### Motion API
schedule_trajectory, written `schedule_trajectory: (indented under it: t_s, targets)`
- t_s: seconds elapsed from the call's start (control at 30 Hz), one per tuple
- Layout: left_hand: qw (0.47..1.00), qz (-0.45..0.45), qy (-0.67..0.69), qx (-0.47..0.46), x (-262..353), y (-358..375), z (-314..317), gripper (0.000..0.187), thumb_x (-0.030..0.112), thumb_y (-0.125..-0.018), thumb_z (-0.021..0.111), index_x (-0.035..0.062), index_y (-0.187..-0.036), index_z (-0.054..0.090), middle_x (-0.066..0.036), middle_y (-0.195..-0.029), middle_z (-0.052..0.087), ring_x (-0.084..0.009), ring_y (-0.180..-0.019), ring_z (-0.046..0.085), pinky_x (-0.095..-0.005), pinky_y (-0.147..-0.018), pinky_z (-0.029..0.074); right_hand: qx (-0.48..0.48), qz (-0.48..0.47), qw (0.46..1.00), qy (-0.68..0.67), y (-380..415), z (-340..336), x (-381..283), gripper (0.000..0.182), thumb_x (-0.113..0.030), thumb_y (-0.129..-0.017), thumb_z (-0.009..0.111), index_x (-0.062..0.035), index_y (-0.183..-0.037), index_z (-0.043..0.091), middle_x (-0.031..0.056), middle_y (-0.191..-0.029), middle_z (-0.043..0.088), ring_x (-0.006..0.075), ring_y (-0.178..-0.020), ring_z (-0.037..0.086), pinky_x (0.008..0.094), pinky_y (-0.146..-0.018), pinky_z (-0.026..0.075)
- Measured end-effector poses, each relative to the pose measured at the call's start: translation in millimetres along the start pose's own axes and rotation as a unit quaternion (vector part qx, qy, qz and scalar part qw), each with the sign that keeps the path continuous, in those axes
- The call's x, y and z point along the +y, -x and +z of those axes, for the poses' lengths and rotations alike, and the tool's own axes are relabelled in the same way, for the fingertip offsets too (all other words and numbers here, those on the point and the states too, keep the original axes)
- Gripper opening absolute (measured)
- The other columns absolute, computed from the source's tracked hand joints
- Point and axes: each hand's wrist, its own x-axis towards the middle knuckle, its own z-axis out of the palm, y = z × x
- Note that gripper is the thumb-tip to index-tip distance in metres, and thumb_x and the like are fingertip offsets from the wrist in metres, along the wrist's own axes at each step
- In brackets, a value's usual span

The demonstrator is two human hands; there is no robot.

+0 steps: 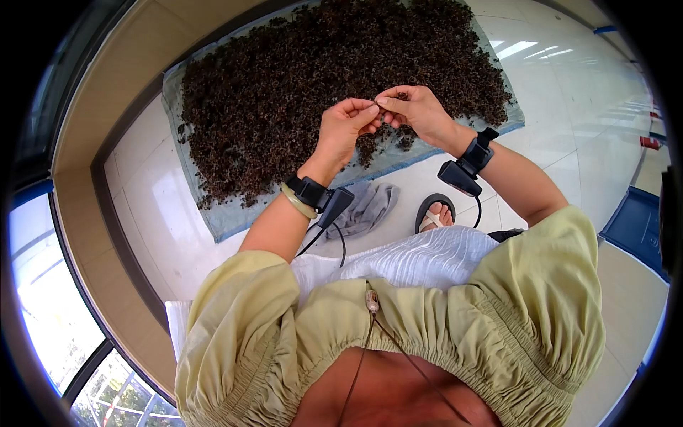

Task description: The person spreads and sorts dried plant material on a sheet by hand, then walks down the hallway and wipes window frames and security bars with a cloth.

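A wide layer of dark brown dried plant pieces is spread over a pale blue-green cloth on the floor. Over its front part, my left hand and my right hand meet at the fingertips. Thumb and fingers of each are pinched together around something too small and dark to make out. Both wrists carry black straps with cabled devices, and a pale bangle circles the left one.
A crumpled grey cloth lies on the tiled floor near my sandalled foot. A wall runs along the left, beside windows. At the right edge is a dark blue container.
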Motion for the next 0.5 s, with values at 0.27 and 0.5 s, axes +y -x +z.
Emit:
schedule_trajectory:
  t_s: [0.27,0.5]
  targets:
    - [0.999,-0.012,0.040,-0.032,5.8,2.0,0.9,0.020,0.009,-0.098,0.054,-0.0040,-0.110,0.064,-0.009,-0.095,0.068,-0.0129,-0.080,0.063,-0.0247,-0.072,0.054,0.013,0.008,1.000,-0.019,0.3,-0.5,-2.4,0.022,-0.016,-0.098,0.057,0.0029,-0.107,0.065,0.0091,-0.088,0.069,0.0110,-0.072,0.063,0.0225,-0.064,0.053]
    - [0.996,-0.028,0.076,-0.042,4.7,0.5,1.6,0.020,0.010,-0.096,0.058,-0.0033,-0.110,0.064,-0.008,-0.096,0.068,-0.0116,-0.082,0.063,-0.0241,-0.074,0.054,0.041,0.013,0.999,-0.017,-0.6,-1.8,-0.6,0.021,-0.010,-0.096,0.059,0.0044,-0.110,0.063,0.0101,-0.091,0.068,0.0114,-0.074,0.063,0.0223,-0.066,0.054]
